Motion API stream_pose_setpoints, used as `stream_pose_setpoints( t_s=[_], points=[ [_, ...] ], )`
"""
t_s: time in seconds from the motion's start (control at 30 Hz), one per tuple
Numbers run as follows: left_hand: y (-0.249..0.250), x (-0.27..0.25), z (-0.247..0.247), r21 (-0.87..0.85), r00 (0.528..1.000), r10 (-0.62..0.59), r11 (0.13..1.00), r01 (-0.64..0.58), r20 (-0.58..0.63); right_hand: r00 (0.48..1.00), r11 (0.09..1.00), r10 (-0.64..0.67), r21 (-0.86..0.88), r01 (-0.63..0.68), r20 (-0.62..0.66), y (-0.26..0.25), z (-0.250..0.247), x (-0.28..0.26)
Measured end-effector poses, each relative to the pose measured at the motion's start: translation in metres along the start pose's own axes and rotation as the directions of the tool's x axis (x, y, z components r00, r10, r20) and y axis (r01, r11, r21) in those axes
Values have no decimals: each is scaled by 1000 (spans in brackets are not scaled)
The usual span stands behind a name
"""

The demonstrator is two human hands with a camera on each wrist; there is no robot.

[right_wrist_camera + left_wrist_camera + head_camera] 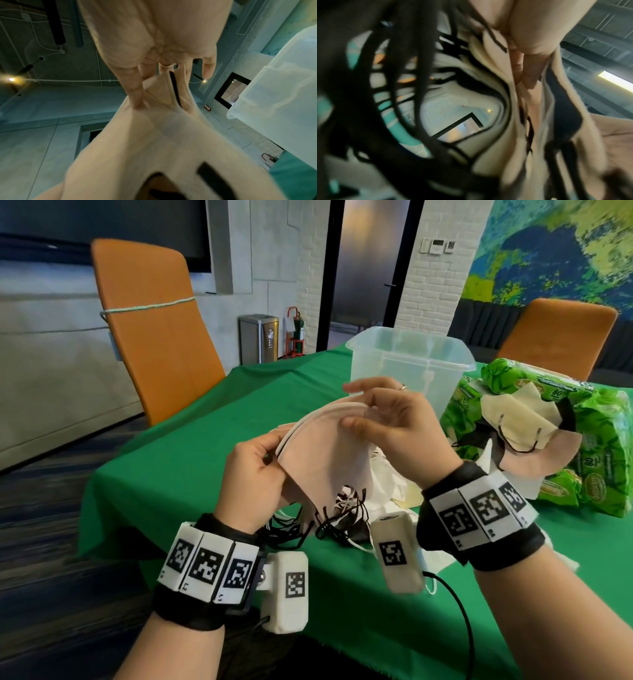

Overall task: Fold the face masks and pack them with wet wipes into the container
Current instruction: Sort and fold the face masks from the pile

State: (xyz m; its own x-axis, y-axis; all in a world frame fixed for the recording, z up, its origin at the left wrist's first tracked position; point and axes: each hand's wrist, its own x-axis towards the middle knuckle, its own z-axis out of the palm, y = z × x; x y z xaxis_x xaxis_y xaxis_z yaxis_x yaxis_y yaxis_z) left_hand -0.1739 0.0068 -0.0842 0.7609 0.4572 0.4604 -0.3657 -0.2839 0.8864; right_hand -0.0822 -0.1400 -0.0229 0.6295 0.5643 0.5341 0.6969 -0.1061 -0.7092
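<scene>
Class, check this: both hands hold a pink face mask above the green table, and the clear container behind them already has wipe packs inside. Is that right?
One detail is wrong. The clear container looks empty in the head view; the wipe packs lie beside it on the green table. The left hand and right hand do hold the pink face mask.

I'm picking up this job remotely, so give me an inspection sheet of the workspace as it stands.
Surface: table under a green cloth.
Job's things: pink mask stack held up in both hands; clear container upright, open, behind it; green wet wipes packs on the right, with loose masks lying on them.
Clutter: white wrappers and more masks under the hands.
Grippers: left hand grips the stack's lower edge; right hand pinches its top edge.
Cables: black cable from the right wrist unit; black ear loops dangle.
Surroundings: two orange chairs, steel bin, doorway.
</scene>
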Motion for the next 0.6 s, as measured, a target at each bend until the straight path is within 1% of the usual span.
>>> stream_pose_setpoints(
  t_s=[0.07, 0.17, 0.27, 0.4, 0.43, 0.5, 0.57, 0.6],
  points=[
    [0, 1, -1, 28, 998, 59, 998, -59, 6, 1000, 999, 5, 52, -5, 6, 4, -2, 1],
    [-1, 2, -1, -5, 997, 81, 997, -81, 8, 1000, 998, 18, 66, -18, 11, 7, -5, 1],
    [0, 3, 0, -56, 997, 71, 996, -72, -14, 1000, 994, 19, 106, -17, -17, 9, -13, 1],
    [-6, 6, -3, -108, 997, -1, 994, -7, -77, 1000, 970, 18, 242, -13, -20, 8, -25, 0],
    [-8, 7, -3, -140, 996, -18, 990, 5, -90, 1000, 951, 20, 308, -19, -1, 7, -26, 0],
    [-8, 8, -1, -222, 994, -31, 975, 8, -103, 997, 882, 25, 469, -53, 66, 4, -26, -1],
    [-3, 6, 3, -290, 999, -7, 957, -8, -50, 990, 799, 31, 592, -108, 138, 2, -22, -3],
    [-3, 5, 4, -315, 1000, 5, 949, -11, -19, 986, 773, 38, 620, -131, 161, 2, -18, -4]
  ],
)
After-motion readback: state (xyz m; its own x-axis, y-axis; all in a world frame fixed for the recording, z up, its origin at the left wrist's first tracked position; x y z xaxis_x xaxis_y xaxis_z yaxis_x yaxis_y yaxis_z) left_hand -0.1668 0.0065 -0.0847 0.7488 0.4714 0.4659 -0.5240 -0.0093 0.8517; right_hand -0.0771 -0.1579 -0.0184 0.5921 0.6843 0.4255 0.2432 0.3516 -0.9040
